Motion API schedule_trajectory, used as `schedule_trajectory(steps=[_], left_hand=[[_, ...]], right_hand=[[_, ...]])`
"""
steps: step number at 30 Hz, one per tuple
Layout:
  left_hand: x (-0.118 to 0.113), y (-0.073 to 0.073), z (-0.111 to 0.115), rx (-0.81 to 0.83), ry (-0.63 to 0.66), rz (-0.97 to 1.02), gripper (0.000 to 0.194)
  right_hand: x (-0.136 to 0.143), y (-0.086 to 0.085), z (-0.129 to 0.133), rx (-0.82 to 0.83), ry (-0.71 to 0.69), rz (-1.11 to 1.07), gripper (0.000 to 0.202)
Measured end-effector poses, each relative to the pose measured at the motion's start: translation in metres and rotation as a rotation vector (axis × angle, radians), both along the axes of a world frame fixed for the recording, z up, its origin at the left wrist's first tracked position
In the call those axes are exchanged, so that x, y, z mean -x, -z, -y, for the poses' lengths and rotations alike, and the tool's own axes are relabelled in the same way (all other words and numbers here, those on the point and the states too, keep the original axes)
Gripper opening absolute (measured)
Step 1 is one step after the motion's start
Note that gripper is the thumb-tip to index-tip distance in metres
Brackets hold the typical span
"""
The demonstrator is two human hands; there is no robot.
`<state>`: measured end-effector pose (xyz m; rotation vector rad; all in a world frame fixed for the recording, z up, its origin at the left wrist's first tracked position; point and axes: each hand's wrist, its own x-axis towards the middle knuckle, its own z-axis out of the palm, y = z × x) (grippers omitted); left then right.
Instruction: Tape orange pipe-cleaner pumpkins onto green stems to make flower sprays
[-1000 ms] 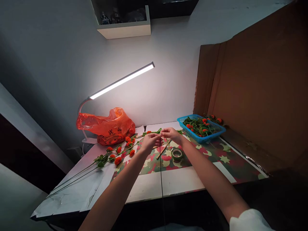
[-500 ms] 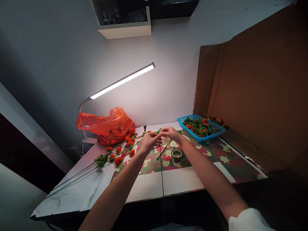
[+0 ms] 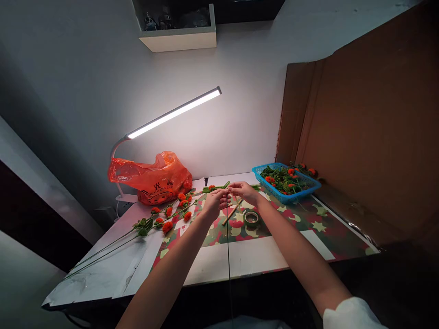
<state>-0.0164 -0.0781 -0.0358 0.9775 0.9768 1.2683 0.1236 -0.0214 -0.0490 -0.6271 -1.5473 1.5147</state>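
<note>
My left hand (image 3: 215, 201) and my right hand (image 3: 242, 191) meet above the patterned mat. Both pinch the top of a long thin dark stem (image 3: 228, 256), which hangs down past the table's front edge. Just below my right hand lies a roll of green tape (image 3: 252, 218). A thin brown stick (image 3: 232, 212) rests on the mat between the hands and the roll. Behind my fingers are green stems with an orange flower (image 3: 211, 188). What exactly sits between the fingertips is too small to tell.
Long-stemmed orange flowers (image 3: 167, 227) lie at the left, in front of a red plastic bag (image 3: 164, 183) and a lit lamp (image 3: 174, 114). A blue basket (image 3: 291, 198) of flowers and leaves stands back right, beside a tall cardboard sheet (image 3: 363, 123).
My left hand has turned slightly, with its lower fingers more spread. The thin stem's top has shifted a little left. The strip of green tape near the roll no longer shows.
</note>
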Motion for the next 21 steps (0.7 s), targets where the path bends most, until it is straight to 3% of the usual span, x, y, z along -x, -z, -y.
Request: schedule_trajectory(steps=[10,16,21], left_hand=[[-0.001,0.005,0.0,0.095,0.104,0.166,0.01],[-0.004,0.005,0.002,0.063,0.097,0.084,0.013],[-0.003,0.001,0.006,-0.015,0.012,-0.049,0.023]], right_hand=[[0.002,0.008,0.001,0.136,-0.139,-0.092,0.035],[0.003,0.014,-0.003,0.116,-0.089,-0.114,0.03],[0.0,0.01,-0.005,0.097,-0.052,-0.097,0.025]])
